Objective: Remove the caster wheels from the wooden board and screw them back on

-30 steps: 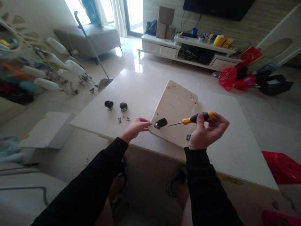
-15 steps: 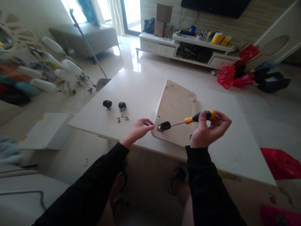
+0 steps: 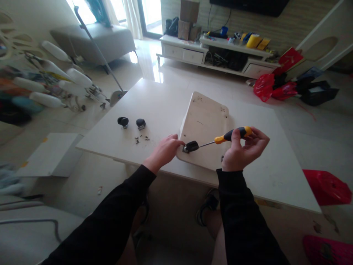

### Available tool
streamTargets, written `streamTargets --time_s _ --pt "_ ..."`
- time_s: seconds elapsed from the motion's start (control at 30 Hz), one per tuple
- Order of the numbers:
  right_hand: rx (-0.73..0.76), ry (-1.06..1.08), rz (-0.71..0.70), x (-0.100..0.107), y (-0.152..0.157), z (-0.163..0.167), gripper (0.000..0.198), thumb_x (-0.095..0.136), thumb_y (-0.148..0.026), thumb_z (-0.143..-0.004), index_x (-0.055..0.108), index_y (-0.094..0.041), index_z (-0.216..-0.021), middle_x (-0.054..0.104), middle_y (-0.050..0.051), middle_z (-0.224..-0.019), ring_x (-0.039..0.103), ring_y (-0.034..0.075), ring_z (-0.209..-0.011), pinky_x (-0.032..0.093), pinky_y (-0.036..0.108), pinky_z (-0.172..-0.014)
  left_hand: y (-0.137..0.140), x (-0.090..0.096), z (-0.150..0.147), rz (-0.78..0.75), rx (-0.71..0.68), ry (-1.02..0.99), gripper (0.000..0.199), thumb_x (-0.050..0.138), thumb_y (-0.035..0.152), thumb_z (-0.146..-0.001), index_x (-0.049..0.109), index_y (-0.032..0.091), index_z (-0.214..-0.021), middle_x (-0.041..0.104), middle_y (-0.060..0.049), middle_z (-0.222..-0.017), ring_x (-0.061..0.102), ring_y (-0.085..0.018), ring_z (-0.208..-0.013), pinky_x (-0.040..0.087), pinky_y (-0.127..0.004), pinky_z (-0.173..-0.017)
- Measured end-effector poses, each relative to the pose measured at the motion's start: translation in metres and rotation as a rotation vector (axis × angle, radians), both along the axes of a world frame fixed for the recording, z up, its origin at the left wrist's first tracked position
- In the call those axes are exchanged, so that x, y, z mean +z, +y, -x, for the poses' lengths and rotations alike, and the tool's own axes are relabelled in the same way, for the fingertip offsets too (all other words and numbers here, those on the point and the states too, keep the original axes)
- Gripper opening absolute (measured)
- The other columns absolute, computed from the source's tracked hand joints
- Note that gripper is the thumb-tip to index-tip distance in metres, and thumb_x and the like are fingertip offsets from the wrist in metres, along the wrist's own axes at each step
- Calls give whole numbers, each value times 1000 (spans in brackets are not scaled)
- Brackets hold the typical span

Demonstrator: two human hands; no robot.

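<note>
My right hand (image 3: pixel 245 149) grips a yellow and black screwdriver (image 3: pixel 233 135). The screwdriver's shaft runs left to a black caster wheel (image 3: pixel 192 146) on the near left corner of an off-white panel (image 3: pixel 208 127); its tip is hidden by the caster. Beside that caster's metal plate is my left hand (image 3: pixel 165 150), its fingertips closed together at the panel's edge. Anything between them is too small to make out. Two loose casters stand on the left of the table, the left caster (image 3: pixel 122 122) and the right caster (image 3: pixel 141 123), with several small screws (image 3: pixel 142 138) below them.
The white table (image 3: pixel 267 158) carries the panel and parts. A white box (image 3: pixel 52 154) stands on the floor at left, and a red stool (image 3: pixel 328 187) at right. Farther off are a low TV cabinet (image 3: pixel 180 53), a red bag (image 3: pixel 263 88) and a grey bench (image 3: pixel 93 44).
My left hand has moved right, bringing its fingertips to the caster's plate. The screwdriver stays in my right hand, pointing at the same caster. The whole view has shifted slightly.
</note>
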State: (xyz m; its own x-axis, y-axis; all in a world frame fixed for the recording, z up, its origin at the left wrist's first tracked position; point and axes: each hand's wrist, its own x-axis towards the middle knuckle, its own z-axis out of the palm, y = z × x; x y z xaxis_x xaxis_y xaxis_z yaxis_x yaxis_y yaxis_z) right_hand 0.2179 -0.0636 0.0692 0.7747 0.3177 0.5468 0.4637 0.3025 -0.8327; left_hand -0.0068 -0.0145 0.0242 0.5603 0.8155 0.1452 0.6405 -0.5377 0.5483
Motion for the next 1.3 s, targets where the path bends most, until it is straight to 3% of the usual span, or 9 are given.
streamTargets --time_s 0.17,0.37,0.9,1.1,1.3 --pt "7 6 -8 2 -1 0 39 78 -35 -75 61 -23 -107 61 3 -104 63 15 -87 58 28 -64 -4 -3 -6 -90 -30 132 41 56 3 -98 87 24 -116 63 -10 -96 62 -24 -96 53 -37 -87" --pt "30 23 -51 4 -1 -1 39 80 -33 -73 62 -22 -106 61 2 -102 61 14 -86 59 30 -69 -2 -13 -4 -131 -36 114 37 59 8 -101 87 26 -116 60 -9 -90 60 -23 -94 51 -37 -86" --pt "16 12 1 4 -2 1 39 78 -37 -75 60 -24 -107 61 3 -103 63 16 -86 59 31 -67 -5 -11 -6 -151 -42 80 33 59 12 -102 89 24 -107 61 -9 -88 60 -23 -90 52 -36 -85" --pt "-2 26 -80 -2 2 -19 41 80 -33 -73 61 -22 -109 62 1 -103 66 16 -89 63 36 -79 -4 -7 0 -2 74 -90 42 61 10 -99 76 22 -137 73 -7 -97 65 -20 -86 52 -34 -88" --pt "-42 275 -102 -3 6 -38 42 72 -38 -80 50 -26 -114 62 3 -113 72 21 -102 58 25 -56 -9 2 1 49 146 -202 47 72 14 -92 68 23 -138 79 -2 -93 68 -19 -84 52 -32 -87"
